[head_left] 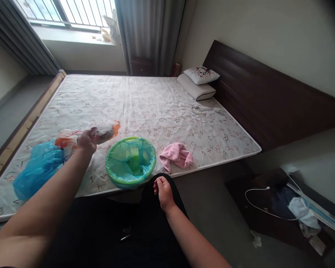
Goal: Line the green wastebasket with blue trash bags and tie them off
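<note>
My left hand (86,140) reaches over the mattress and is closed on a crumpled clear plastic bag (106,132) with orange parts. Something greyish shows inside the bag, too blurred to name. Close to that wrist lies a bunched blue plastic bag (40,167). A green bin (108,167) lined with a thin bluish-green bag stands between my hands, near the bed's edge. Above my knee, my right hand (163,191) is curled in a loose fist, with nothing visible in it. Beyond it rests a crumpled pink towel (176,156).
The mattress (153,100) carries two pillows (201,80) by the dark headboard (257,85). On the right, a low dark table (240,190) holds a white cable (248,201) and a white cloth (303,212). Grey curtains (150,33) frame the window.
</note>
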{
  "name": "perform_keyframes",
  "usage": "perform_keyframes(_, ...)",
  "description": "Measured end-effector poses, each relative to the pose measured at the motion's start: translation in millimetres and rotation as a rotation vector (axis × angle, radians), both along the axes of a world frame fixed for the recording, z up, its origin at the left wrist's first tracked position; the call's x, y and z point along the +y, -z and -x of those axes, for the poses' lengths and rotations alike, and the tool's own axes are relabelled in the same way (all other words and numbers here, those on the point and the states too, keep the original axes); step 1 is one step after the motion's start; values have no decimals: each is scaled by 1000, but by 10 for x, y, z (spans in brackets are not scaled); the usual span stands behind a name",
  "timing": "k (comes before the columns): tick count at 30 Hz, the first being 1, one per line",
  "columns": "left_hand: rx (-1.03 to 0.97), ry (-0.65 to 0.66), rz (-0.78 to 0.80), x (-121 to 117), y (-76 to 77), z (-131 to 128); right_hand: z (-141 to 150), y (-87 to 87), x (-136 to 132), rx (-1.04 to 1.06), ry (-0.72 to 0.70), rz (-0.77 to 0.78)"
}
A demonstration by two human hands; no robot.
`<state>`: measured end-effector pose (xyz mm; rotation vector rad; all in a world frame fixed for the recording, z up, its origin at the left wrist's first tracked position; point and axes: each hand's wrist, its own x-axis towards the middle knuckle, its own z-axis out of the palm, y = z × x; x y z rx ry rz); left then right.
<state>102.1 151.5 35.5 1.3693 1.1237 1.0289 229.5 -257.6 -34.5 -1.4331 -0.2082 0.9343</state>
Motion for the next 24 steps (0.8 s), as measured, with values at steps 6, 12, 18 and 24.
perform_keyframes(6,-615,-87,170,-737,-1140,251,1,-211,-46,-337,71,-3)
perform_keyframes(12,-720,145,75,-1934,-1875,568,134,-1109,210,-1095,-18,-194)
perform_keyframes(18,-361,309,168,-2704,-2033,678,326,-1753,859,-1286,-317,-170)
perform_keyframes(24,130,-165,-268,-2881,-1635,1138,254,-1740,877,-724,-293,-161)
